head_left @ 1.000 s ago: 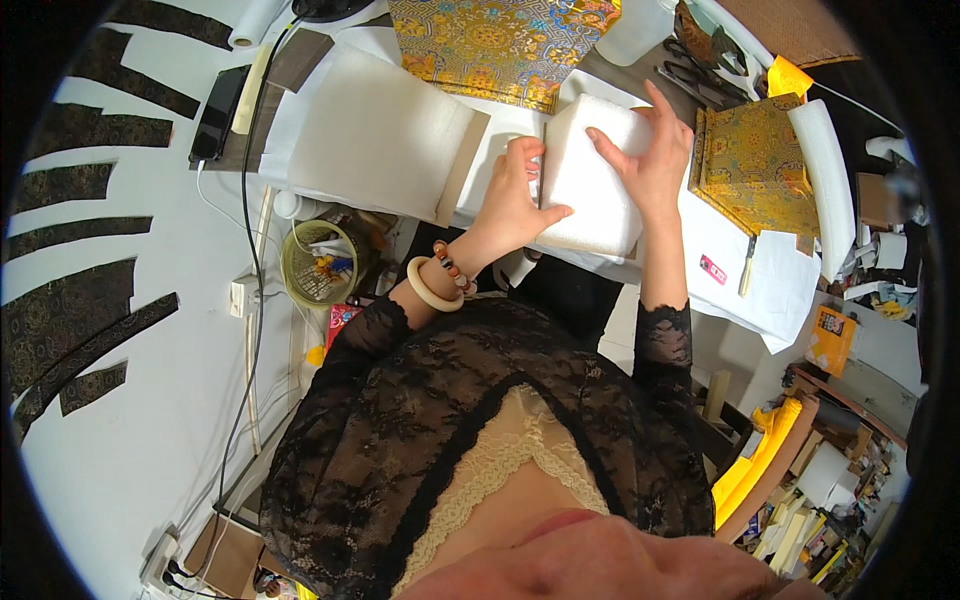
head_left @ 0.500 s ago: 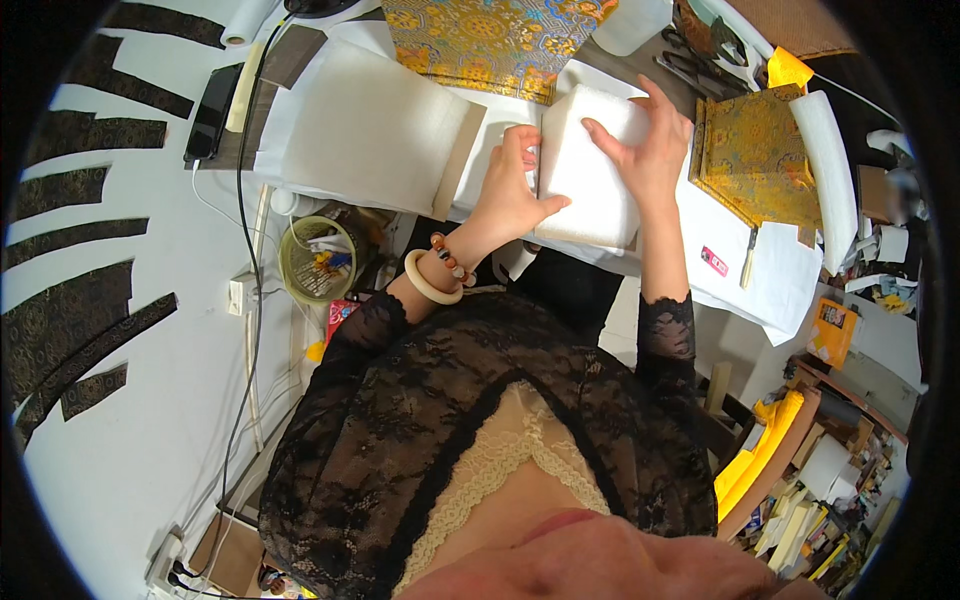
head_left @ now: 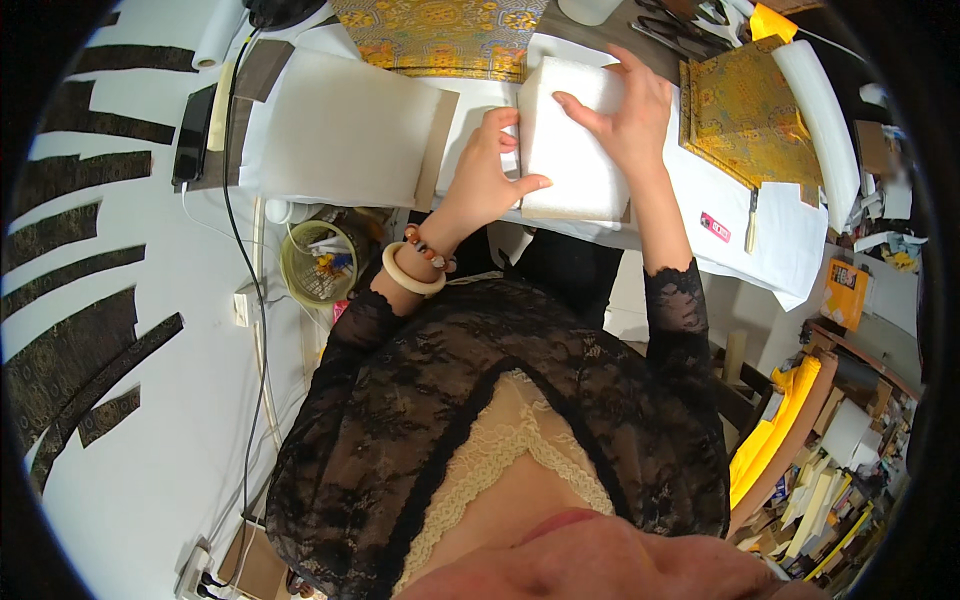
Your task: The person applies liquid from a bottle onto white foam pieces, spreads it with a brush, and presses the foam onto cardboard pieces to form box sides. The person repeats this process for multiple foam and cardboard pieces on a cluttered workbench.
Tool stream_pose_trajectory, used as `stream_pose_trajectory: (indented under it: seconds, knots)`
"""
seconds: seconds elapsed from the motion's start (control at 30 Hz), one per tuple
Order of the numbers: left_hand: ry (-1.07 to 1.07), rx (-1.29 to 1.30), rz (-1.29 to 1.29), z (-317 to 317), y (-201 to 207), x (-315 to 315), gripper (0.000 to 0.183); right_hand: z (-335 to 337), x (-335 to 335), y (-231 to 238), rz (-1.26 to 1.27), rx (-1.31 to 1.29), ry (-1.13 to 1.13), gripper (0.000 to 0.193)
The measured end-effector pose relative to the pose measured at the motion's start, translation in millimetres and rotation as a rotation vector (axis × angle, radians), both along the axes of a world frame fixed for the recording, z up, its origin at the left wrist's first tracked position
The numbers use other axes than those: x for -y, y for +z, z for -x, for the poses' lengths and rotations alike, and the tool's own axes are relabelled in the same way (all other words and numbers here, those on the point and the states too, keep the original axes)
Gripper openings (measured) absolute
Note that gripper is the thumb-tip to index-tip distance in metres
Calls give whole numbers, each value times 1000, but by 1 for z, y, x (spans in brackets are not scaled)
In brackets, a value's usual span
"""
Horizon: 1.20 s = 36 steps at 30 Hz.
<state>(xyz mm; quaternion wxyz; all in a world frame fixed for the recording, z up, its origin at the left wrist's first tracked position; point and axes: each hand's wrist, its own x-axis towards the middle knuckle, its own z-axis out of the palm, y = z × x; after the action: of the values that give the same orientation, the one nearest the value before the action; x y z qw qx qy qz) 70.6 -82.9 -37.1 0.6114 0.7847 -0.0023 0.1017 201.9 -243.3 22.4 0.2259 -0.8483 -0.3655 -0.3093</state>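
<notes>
Between my two hands stands a white foam block [head_left: 572, 165] with straight edges, on white paper [head_left: 680, 200]. My left hand [head_left: 492, 165] is against the block's left side, fingers curled and thumb reaching to its near left edge. Over its far right part my right hand [head_left: 632, 112] is bent round the block, with the thumb lying on top. Left of them lies a large white padded panel [head_left: 335, 135] with a grey-brown strip along its right edge. A gold-patterned brocade panel [head_left: 440, 38] is beyond, and a matching brocade-covered box [head_left: 750, 115] is at the right.
A slim pale-handled tool [head_left: 752, 225] and a small pink packet [head_left: 715, 227] lie at the right front. Behind are scissors [head_left: 670, 38]. At the left are a phone [head_left: 194, 135] with a cable and a round basket [head_left: 296, 275] of odds and ends below the table edge.
The whole view has shifted, so the table and hands appear slightly higher and further left. My hands keep nearly the same hold on the foam block.
</notes>
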Motion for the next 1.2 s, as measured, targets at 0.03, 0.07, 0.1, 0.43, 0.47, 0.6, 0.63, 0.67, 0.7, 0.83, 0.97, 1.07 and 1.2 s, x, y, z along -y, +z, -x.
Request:
stream_pose_trajectory:
  seconds: [0.03, 0.07, 0.1, 0.43, 0.47, 0.6, 0.63, 0.67, 0.7, 0.83, 0.97, 1.07, 1.2]
  knots:
    - [-27, -7, 13, -1, 4, -3, 78, 1, 0, 0, 7, -11, -9, 78]
    - [-3, -65, -17, 0, 14, -5, 79, 0, 0, 1, 1, -9, -5, 78]
    - [78, 46, -105, -3, 25, -4, 79, 0, 0, 0, -7, -9, -1, 78]
    - [-53, 399, -683, -64, 60, 15, 125, -8, 16, 8, -105, -21, 183, 69]
    - [-66, 363, -664, -62, 63, 14, 120, -4, 24, 16, -173, -27, 136, 63]
    - [-132, 313, -781, -62, 69, 15, 108, 24, 88, 22, -730, -123, -130, 18]
    - [-113, 339, -830, -61, 70, 16, 107, 30, 108, 14, -905, -194, -93, 11]
    - [-99, 368, -873, -60, 71, 18, 107, 44, 127, 7, -1073, -321, -99, 9]
    - [-78, 395, -920, -58, 74, 21, 106, 57, 141, 0, -1127, -376, -139, 10]
    - [-43, 356, -1116, -60, 96, 42, 98, 105, 190, -48, -988, -453, -356, 16]
    - [-111, 392, -1025, -70, 102, 61, 96, 144, 226, -85, -838, -660, -575, 19]
    - [-162, 348, -1116, -70, 102, 68, 101, 167, 239, -106, -727, -677, -679, 13]
    - [-166, 281, -1132, -69, 96, 72, 105, 174, 231, -87, -759, -468, -716, 12]
